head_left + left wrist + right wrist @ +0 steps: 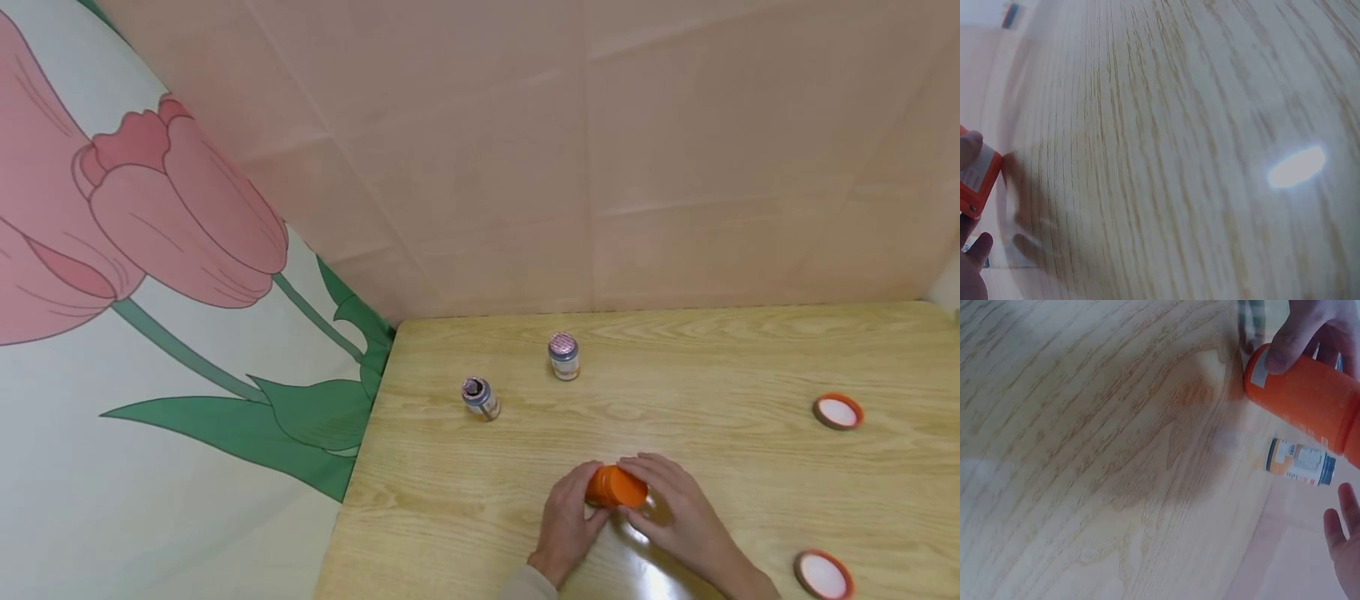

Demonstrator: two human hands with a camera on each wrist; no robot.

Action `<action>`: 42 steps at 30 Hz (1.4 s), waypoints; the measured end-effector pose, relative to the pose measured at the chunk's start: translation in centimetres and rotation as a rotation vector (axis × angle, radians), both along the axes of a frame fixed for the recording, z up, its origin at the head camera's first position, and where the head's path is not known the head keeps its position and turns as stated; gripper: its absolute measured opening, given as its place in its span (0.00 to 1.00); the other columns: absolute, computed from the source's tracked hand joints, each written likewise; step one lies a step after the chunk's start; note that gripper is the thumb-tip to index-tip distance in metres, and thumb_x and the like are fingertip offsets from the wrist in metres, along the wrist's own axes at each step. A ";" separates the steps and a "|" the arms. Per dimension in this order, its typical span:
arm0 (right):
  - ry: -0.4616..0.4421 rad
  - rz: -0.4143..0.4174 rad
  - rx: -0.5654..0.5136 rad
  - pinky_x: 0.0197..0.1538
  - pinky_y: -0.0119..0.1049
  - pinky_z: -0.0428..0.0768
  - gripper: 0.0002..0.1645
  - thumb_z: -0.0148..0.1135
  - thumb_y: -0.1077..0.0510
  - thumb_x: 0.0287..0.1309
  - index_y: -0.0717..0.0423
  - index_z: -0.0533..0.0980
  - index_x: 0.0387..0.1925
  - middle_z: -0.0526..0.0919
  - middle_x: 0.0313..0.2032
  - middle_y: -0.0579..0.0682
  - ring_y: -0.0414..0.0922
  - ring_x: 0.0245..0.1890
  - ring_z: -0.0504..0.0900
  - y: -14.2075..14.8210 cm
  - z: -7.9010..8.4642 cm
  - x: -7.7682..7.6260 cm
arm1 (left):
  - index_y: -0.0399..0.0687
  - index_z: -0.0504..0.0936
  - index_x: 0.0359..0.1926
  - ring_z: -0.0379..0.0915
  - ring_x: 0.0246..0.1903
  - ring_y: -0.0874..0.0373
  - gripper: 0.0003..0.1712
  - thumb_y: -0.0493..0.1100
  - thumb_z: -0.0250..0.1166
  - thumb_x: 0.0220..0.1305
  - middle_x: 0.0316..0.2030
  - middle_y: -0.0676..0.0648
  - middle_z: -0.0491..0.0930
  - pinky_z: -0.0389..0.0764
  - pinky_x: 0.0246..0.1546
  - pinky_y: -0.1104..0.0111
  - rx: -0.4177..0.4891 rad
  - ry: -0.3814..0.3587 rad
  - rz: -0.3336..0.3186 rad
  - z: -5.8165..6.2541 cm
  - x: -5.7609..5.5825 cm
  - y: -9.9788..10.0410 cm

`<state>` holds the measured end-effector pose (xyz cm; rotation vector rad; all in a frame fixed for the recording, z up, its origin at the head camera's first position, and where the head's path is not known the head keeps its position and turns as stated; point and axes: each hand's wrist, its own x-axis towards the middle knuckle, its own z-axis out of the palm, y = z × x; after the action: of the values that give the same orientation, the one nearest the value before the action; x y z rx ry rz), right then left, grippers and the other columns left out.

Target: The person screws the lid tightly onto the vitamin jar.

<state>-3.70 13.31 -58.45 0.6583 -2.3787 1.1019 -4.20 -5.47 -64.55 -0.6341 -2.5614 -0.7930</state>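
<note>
An orange bottle [598, 490] with an orange cap [627, 487] is tilted in the head view, its cap end toward the right. My left hand [566, 517] grips the body; its thumb [1280, 355] presses on the bottle by the label in the right wrist view. The right hand [684, 517] is spread around the cap end, fingertips close by its edge. In the right wrist view the right fingers [1334, 531] look fairly straight. At the left wrist view's edge, the bottle [980, 181] shows partly, with fingertips over and below it.
Two small blue-necked bottles stand farther back: one [482, 402] with a torn foil seal, the other [565, 358] with foil across its mouth. On the right lie two orange-rimmed lids, a far one [837, 412] and a near one [823, 575], white insides up. A curtain [510, 208] hangs behind the table.
</note>
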 end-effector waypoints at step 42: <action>0.013 -0.052 -0.021 0.58 0.20 0.64 0.39 0.84 0.53 0.28 0.56 0.82 0.50 0.83 0.43 0.46 0.40 0.46 0.75 -0.4 -0.2 -0.1 | 0.52 0.73 0.63 0.78 0.57 0.61 0.38 0.48 0.77 0.50 0.57 0.54 0.80 0.77 0.60 0.68 0.034 -0.071 0.005 0.2 0.2 0.1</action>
<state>-3.82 12.88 -58.63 0.5910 -2.3563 1.0962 -4.05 -5.40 -64.34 -0.5990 -2.6061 -0.8708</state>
